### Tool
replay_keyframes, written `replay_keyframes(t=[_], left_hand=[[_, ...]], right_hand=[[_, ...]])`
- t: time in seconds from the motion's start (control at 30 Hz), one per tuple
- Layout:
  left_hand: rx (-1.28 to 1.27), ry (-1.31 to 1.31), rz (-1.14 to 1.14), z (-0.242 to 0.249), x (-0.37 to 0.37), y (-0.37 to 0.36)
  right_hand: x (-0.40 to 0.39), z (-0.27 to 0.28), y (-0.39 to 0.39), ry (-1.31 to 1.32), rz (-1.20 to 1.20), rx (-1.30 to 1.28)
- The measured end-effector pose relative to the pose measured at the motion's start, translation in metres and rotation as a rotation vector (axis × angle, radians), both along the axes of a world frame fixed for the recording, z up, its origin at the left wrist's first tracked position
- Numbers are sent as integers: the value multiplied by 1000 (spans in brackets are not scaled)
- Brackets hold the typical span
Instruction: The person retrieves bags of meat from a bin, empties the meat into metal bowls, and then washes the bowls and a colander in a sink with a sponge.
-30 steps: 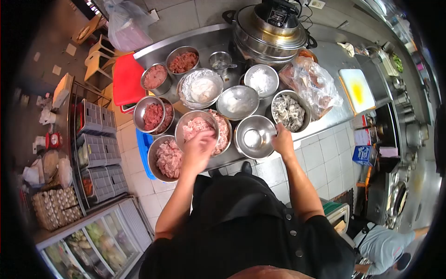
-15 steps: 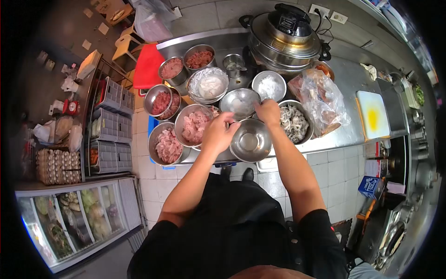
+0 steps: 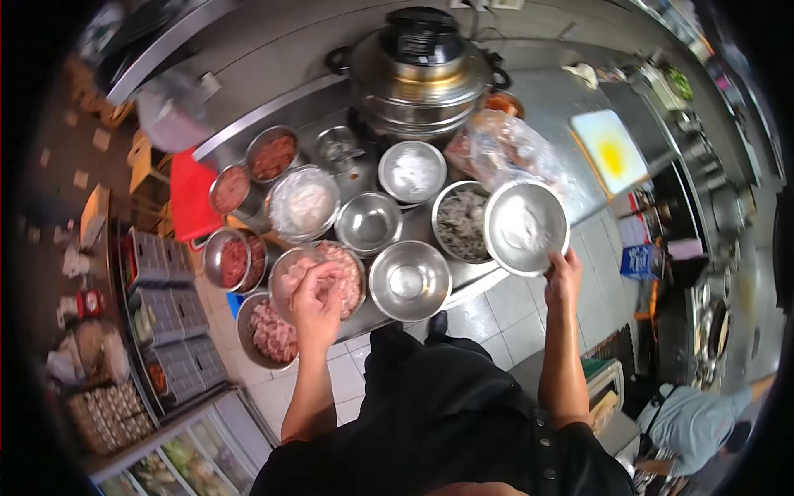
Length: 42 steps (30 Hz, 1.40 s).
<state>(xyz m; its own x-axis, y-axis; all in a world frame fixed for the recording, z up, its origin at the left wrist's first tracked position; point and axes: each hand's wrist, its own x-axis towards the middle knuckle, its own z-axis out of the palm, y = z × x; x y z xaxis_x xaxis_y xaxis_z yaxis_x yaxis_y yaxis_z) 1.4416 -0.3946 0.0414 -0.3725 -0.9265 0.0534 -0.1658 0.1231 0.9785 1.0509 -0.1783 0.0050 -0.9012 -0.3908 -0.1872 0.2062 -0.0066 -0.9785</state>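
My right hand (image 3: 564, 277) grips the rim of a tilted steel bowl (image 3: 527, 227) with a little white residue inside, raised beside the bowl of grey pieces (image 3: 463, 219). On the left, my left hand (image 3: 318, 302) closes on the rim of a steel bowl of pale pink meat (image 3: 296, 273), which overlaps another bowl of pink meat (image 3: 351, 277). Two steel bowls with bare insides, one (image 3: 409, 281) at the counter's front edge and one (image 3: 369, 223) behind it, sit between my hands. A bowl of white powder (image 3: 412, 172) stands farther back.
Behind are a large lidded cooker (image 3: 422, 83) and a plastic bag of meat (image 3: 504, 149). More meat bowls (image 3: 271, 155) and a plastic-covered bowl (image 3: 304, 204) stand left. A cutting board (image 3: 610, 153) lies right. Another person (image 3: 695, 426) is at lower right.
My right hand has lifted the residue-marked bowl to the right. My left hand has moved left and closed on the meat bowl, which is shifted off the one behind. The camera view has turned.
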Motion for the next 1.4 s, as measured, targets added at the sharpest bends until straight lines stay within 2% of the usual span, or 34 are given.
replay_keyframes(t=[0.03, 0.07, 0.2, 0.23, 0.37, 0.53, 0.6, 0.7, 0.77, 0.83, 0.87, 0.93, 0.97, 1.03, 1.07, 1.13, 1.23, 1.3, 1.4], left_hand=[[-43, 25, -76, 3, -20, 3], [203, 99, -112, -4, -36, 10], [38, 12, -337, 13, -140, 56], [29, 21, -398, 14, -171, 72], [53, -57, -681, 1, -303, 153], [-66, -212, -925, -56, -470, 261], [-116, -312, -1040, -70, -512, 288], [-198, -330, -1027, -101, -560, 314], [-186, -389, -984, -124, -586, 312], [-313, -412, -725, -151, -616, 300], [-192, -575, -634, -151, -636, 290], [-306, -710, -309, -203, -668, 259], [-292, -717, -291, -211, -684, 247], [-336, -1034, -47, -227, -732, 224], [-328, -1026, -48, -233, -761, 211], [-407, -1221, 50, -239, -820, 188], [-437, -1199, 139, -247, -905, 128], [-514, -1225, 219, -279, -942, 66], [-389, -1137, 207, -288, -990, -20]], right_hand=[[-9, -6, 39, -27, -69, -13], [-17, -10, 76, -51, -136, -2], [-50, -41, 229, -91, -404, 28], [-54, -40, 253, -92, -522, 50], [-99, -75, 375, -111, -701, 169], [-170, -102, 484, -136, -842, 132], [-198, -101, 504, -152, -864, 126], [-252, -95, 522, -144, -879, 113], [-299, -97, 525, -145, -847, 108], [-347, -96, 520, -157, -779, 65], [-373, -97, 515, -143, -767, 53], [-420, -93, 504, -151, -731, 33], [-443, -90, 496, -160, -717, 2], [-494, -89, 489, -161, -697, 9], [-520, -95, 492, -161, -677, 29], [-571, -109, 497, -144, -664, 81], [-646, -110, 503, -209, -702, 166], [-699, -102, 509, -204, -683, 162], [-780, -73, 499, -160, -684, 229]])
